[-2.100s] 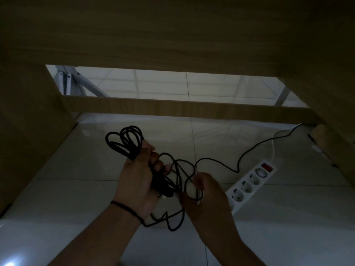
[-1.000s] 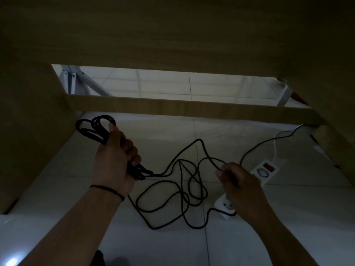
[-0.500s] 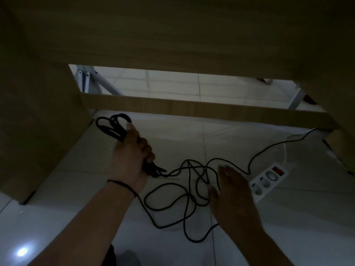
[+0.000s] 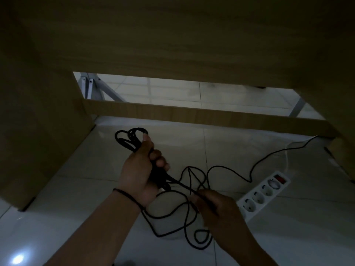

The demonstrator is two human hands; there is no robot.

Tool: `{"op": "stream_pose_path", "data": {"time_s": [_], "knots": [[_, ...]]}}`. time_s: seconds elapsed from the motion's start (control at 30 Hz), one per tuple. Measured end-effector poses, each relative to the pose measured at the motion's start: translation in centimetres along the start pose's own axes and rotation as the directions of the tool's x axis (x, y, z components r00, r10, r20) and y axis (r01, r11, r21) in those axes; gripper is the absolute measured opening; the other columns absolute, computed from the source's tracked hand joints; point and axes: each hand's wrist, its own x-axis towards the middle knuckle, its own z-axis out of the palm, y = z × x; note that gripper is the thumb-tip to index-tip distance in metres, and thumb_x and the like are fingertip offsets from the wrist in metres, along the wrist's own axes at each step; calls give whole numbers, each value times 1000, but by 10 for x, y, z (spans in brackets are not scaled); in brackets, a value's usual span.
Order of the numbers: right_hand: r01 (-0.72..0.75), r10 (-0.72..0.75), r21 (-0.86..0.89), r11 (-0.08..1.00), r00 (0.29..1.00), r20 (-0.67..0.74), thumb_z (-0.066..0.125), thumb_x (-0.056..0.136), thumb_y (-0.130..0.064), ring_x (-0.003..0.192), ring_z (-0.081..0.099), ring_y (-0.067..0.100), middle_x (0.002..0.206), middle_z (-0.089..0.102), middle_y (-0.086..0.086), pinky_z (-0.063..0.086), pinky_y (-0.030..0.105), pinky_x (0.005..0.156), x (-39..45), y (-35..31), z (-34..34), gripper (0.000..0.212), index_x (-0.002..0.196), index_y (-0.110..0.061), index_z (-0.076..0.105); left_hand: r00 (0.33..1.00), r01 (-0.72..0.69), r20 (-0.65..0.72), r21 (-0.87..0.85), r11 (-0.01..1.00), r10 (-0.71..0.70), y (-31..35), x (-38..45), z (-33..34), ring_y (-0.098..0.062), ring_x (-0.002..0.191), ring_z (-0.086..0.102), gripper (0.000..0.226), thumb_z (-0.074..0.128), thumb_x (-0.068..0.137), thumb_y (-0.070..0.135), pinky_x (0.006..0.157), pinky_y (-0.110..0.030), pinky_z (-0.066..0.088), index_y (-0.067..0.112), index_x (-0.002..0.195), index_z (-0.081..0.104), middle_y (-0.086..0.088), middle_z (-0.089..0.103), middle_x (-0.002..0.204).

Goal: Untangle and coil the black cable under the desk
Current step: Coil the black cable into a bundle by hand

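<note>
Right hand [image 4: 217,206] now pinching black cable [image 4: 228,169]

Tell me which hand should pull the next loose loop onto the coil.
Right. The right hand already pinches the loose black cable near the tangle, while the left hand is full, gripping the coil.

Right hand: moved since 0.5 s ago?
Yes. The right hand has closed on the black cable and shifted closer to the power strip, now overlapping its near end.

Dim wooden desk [image 4: 172,45] overhead; beneath it glossy white floor tiles [image 4: 288,237], its crossbar [image 4: 192,114] behind, brighter floor beyond.
</note>
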Motion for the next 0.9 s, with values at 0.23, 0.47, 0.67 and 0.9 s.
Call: {"op": "stream_pose_path", "data": {"time_s": [0.23,0.47,0.67,0.9], "knots": [[22,-21,-214,977,1000,8,55,91,-28,60,51,0,61,53,-14,37,9,54,1,7,-19,11,80,-30,57,992,-82,-90,70,994,88,24,15,-24,-6,29,29,42,41,97,39,33,-13,26,20,59,37,9,35,40],[368,-344,-525,767,927,147,42,87,-38,74,45,0,80,53,-7,33,3,64,-2,-4,-20,32,90,-20,68,997,-5,67,613,790,-46,6,4,-13,-8,33,28,34,46,96,28,36,-18,25,19,64,38,8,36,40],[334,-320,-427,840,941,106,38,82,-51,81,50,1,78,52,-15,38,9,68,-2,-13,-19,42,85,-19,65,966,62,146,671,739,-214,-10,-8,-6,-15,52,53,17,49,94,33,47,-25,44,19,83,53,1,53,57],[310,-304,-473,825,948,91,48,79,-37,70,50,6,70,57,-2,35,8,58,-1,-7,-16,30,74,-18,69,909,90,205,753,652,-362,-27,-22,1,-22,68,65,24,52,90,39,66,-31,56,17,99,57,-8,68,79]]}}
